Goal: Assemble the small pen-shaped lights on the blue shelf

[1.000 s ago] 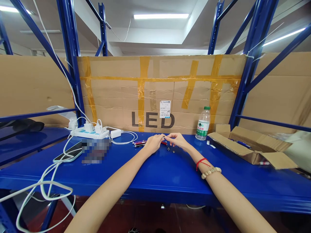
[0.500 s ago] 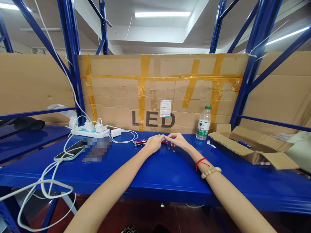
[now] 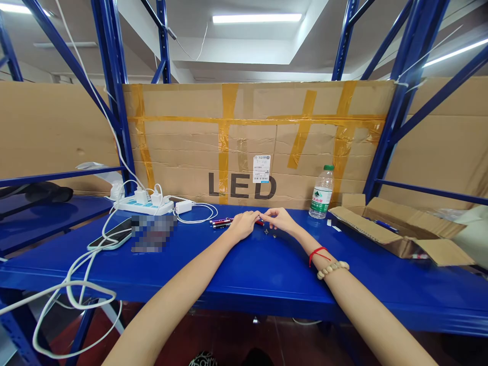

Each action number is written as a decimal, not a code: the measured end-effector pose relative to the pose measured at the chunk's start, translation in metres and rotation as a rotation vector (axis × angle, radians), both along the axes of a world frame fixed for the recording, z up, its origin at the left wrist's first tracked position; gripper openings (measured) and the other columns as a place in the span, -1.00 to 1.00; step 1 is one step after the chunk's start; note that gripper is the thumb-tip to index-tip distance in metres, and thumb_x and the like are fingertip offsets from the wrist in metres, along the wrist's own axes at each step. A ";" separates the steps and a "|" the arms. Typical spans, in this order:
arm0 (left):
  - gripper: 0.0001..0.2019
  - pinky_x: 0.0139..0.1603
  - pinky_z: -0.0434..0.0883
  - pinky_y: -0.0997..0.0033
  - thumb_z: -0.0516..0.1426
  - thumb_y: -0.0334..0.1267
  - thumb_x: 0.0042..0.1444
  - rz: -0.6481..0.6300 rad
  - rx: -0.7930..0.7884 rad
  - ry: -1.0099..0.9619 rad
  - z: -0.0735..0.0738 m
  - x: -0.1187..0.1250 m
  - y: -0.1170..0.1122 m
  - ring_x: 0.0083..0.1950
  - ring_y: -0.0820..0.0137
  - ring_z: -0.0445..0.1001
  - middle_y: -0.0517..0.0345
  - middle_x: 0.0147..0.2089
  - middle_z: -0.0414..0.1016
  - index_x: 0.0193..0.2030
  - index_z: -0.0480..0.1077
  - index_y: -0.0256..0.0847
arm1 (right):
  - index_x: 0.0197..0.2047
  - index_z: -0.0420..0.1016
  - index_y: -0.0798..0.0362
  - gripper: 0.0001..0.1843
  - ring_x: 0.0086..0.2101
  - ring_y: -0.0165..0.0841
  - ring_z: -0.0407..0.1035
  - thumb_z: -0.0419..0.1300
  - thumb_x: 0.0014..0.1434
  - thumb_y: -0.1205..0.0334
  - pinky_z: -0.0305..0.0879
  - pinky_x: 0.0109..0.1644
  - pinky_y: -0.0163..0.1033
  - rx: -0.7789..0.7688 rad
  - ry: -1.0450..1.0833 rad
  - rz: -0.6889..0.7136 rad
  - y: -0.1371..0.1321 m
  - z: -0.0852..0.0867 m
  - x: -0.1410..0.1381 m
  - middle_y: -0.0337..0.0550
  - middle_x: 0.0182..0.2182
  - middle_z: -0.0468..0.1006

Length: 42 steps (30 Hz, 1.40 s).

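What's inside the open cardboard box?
The cardboard box holds a slim blue item, maybe a pen; something red and white shows at its near end. Its near side hides part of the bottom.

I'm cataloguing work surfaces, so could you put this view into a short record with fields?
Surface: blue table
Hands: left hand and right hand close together; anything held is too small to tell
Beside left hand: slender pen-like items
Near right hand: two small pieces
Left: power strip, phone
Right: upright green-capped bottle; open carton with blue item inside
Behind: taped cardboard marked LED
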<state>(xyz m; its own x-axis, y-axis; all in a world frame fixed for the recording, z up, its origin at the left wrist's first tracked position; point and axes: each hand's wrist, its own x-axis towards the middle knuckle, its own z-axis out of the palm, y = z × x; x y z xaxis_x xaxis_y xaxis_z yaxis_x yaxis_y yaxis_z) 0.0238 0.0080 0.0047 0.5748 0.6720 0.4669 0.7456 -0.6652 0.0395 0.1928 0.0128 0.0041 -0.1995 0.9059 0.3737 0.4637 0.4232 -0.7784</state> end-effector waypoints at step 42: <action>-0.71 -0.14 0.32 0.42 -0.22 -0.21 0.25 0.021 -0.059 -0.023 -0.001 -0.001 -0.001 -0.09 0.36 0.42 0.13 -0.11 0.46 -0.14 0.28 -0.12 | -0.48 0.45 0.16 -0.56 -0.69 -0.55 0.23 0.21 -0.10 -0.13 0.12 -0.69 -0.46 0.016 -0.023 -0.004 0.000 -0.002 -0.001 -0.17 -0.60 0.45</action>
